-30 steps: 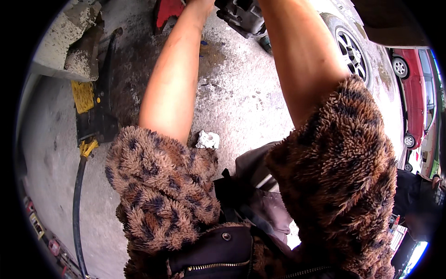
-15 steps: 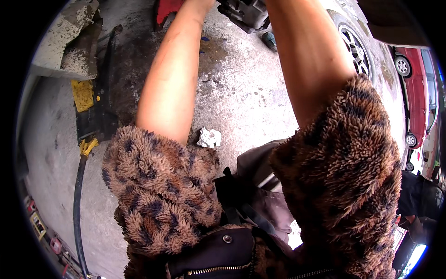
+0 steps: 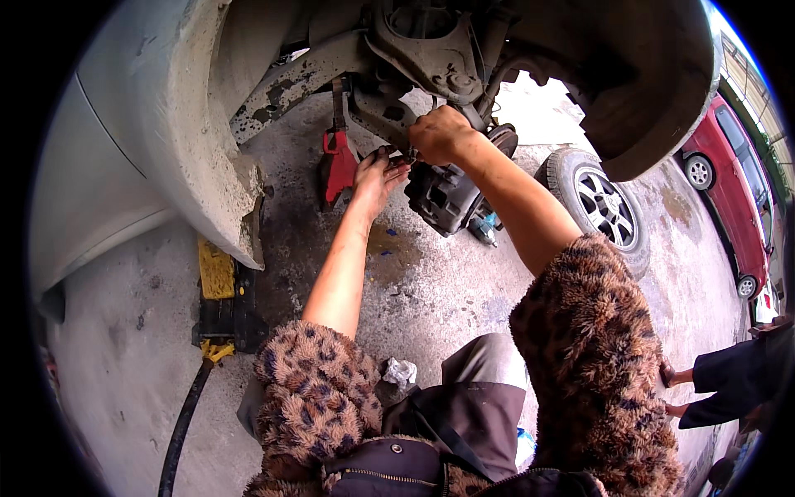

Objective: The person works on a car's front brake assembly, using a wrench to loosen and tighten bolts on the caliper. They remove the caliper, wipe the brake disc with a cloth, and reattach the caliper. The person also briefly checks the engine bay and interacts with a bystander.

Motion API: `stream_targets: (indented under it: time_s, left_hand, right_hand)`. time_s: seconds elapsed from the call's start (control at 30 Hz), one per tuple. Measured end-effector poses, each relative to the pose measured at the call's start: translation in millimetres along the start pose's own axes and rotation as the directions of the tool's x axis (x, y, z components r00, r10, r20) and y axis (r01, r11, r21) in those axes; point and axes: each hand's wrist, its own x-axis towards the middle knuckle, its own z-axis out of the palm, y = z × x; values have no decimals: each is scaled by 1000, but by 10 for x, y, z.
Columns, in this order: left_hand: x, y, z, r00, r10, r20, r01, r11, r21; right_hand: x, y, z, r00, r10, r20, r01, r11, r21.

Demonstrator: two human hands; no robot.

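Head view looks down into the open wheel arch of a pale grey car (image 3: 124,157) raised off the concrete floor (image 3: 447,282). No wheel sits on the hub, so that part of the work is already done; the removed wheel (image 3: 600,207) lies flat on the floor to the right, well apart from the hub. A yellow and black floor jack (image 3: 219,302) stands under the sill at the left, its long handle running toward the lower edge, and a red stand (image 3: 338,161) shows beneath the suspension arm (image 3: 290,83).

Hanging low at the hub is the brake caliper (image 3: 447,195), dark and greasy, seemingly swung off its usual seat, so the brake job looks to be in its middle: stripped down, nothing yet refitted.

Right hand (image 3: 440,134) is clenched into a fist on top of the caliper assembly; whatever it grasps is hidden by the fingers, so I cannot tell if a tool is in it. Left hand (image 3: 377,174) has its grip released, fingers spread and fingertips touching the dark part just left of the caliper.

A crumpled white rag (image 3: 399,371) lies on the floor near the knees. Another person's feet (image 3: 675,393) stand at the right edge.
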Motion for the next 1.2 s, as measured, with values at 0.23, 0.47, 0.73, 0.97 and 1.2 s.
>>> stream_targets:
  time_s: [0.23,0.47,0.73,0.97,1.2]
  left_hand:
    - [245,244,-63,998,-26,-51,33,988,150]
    - [352,418,222,999,-14,-42,23,973,231]
    - [445,512,436,1000,5,24,-16,869,495]
    - [671,618,658,1000,21,-11,-11,830,558]
    - [714,400,907,983,-167,74,46,622,781]
  right_hand:
    - [94,-10,17,998,32,-56,-31,999,14]
    - [-45,137,-97,998,53,44,-54,998,31]
    - [-192,317,57,992,56,-115,-39,989,143]
    - [-154,401,8,992,-112,-56,115,991,62]
    - [-596,-137,393,988,-28,-152,77,942,325]
